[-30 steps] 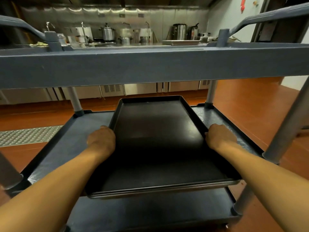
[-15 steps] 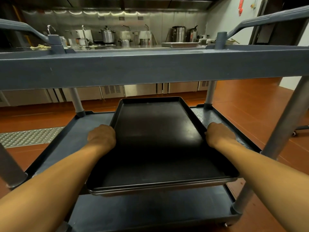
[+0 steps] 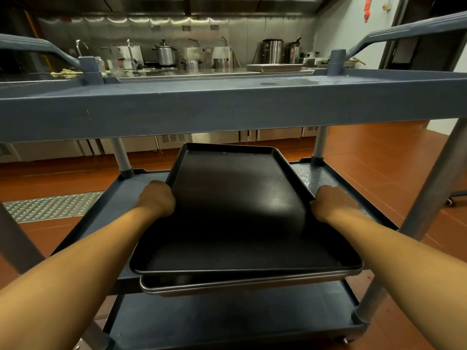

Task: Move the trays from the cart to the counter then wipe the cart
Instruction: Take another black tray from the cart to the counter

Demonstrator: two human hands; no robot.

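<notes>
Since the earlier picture, both trays have slid closer to the person, and the near end of the black tray now sticks out well past the front edge of the middle shelf. Its far end has turned a little toward the right of the frame.

Two bare arms reach in from the bottom corners. The left hand [image 3: 157,198] grips the left rim of the black tray [image 3: 235,210], fingers curled over the edge. The right hand [image 3: 333,203] grips the right rim the same way. Both hands hold the tray about halfway along its sides.

Under the black tray sits a silver tray [image 3: 227,286]. Only its near edge shows, low in the middle of the frame. I cannot tell if the fingers hold this one too.

Both trays are at the cart's middle shelf [image 3: 326,178], with their near ends out past its front edge. I cannot tell if they touch it. Below them, at the bottom of the frame, is the dark bottom shelf [image 3: 227,322]. Across the middle of the frame runs the thick grey top shelf [image 3: 227,107] of the cart [image 3: 429,188], with a wet patch on its right part.

Past the cart is the orange floor [image 3: 379,160], with a metal drain grate [image 3: 53,207] at the left. Farthest away, along the top of the frame, is a steel counter [image 3: 202,70] with pots [image 3: 165,54], taps and a flat metal tray [image 3: 274,67] on it.
</notes>
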